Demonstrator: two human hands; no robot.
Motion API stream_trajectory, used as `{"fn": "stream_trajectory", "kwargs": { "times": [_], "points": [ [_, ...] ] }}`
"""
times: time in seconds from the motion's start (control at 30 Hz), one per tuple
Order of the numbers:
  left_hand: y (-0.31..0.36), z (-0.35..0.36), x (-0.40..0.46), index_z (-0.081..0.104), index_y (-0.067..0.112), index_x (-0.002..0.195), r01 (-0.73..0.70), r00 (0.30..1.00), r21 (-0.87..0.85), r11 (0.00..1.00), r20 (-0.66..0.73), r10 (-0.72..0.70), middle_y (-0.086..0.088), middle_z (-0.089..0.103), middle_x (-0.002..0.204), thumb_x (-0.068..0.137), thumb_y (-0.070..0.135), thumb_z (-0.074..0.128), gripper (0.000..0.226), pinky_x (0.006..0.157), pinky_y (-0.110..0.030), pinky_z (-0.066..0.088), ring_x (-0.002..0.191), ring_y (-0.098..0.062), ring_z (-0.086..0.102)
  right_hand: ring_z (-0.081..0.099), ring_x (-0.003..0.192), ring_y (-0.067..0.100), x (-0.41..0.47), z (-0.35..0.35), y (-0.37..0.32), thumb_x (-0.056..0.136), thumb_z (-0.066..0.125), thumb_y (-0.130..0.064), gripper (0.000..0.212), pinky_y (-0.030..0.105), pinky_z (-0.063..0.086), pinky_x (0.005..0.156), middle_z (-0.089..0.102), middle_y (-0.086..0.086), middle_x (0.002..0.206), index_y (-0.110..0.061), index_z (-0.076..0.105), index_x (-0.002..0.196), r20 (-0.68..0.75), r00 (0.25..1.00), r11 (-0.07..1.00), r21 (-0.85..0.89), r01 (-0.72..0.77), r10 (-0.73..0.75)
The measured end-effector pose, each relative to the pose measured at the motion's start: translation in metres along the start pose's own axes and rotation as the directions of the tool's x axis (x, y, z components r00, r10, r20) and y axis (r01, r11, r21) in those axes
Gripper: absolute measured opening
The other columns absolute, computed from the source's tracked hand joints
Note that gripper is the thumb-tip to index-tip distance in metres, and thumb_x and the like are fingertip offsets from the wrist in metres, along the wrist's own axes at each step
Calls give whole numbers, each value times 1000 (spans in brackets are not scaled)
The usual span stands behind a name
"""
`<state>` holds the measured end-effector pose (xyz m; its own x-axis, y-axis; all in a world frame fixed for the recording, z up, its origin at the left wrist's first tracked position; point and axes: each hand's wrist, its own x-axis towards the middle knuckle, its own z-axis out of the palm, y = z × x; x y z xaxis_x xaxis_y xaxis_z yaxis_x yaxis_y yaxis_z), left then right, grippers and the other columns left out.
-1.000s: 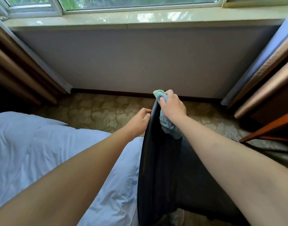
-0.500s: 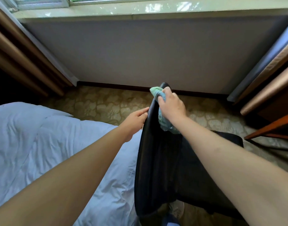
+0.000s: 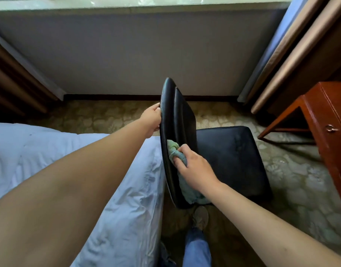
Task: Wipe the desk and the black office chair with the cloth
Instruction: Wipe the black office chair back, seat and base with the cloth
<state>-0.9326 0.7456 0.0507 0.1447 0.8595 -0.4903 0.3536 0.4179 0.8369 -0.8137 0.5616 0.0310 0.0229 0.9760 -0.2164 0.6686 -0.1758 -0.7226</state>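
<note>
By the bed [image 3: 108,170], right hand [image 3: 194,168] grips cloth [image 3: 174,151] against chair [image 3: 171,116].

We see a pale green cloth [image 3: 174,152] on the black chair [image 3: 231,157], white bedding [image 3: 127,199], olive floral carpet [image 3: 300,180], reddish-brown desk [image 3: 331,120].

The head camera looks steeply down, close over the black office chair [image 3: 231,157].

Bedroom, likely hotel-style: bed with white duvet [image 3: 50,155] on the left, patterned carpet [image 3: 300,180], floor-length curtains [image 3: 293,54] beside a window sill [image 3: 146,1], wooden desk with drawer [image 3: 327,120], black office chair [image 3: 229,157].
</note>
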Motion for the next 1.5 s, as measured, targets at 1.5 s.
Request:
{"fn": "stream_trajectory", "kwargs": {
  "times": [1.5],
  "points": [
    [-29,-6,-55,64,22,120,-89,987,302,949,-103,125,1,70,101,99,21,51,25,91,-40,55,98,-22,66,62,85,21,-22,31,11,101,49,-38,14,42,52,68,58,-4,102,-30,48,112,-95,987,989,61,134,-128]
  ]
}}
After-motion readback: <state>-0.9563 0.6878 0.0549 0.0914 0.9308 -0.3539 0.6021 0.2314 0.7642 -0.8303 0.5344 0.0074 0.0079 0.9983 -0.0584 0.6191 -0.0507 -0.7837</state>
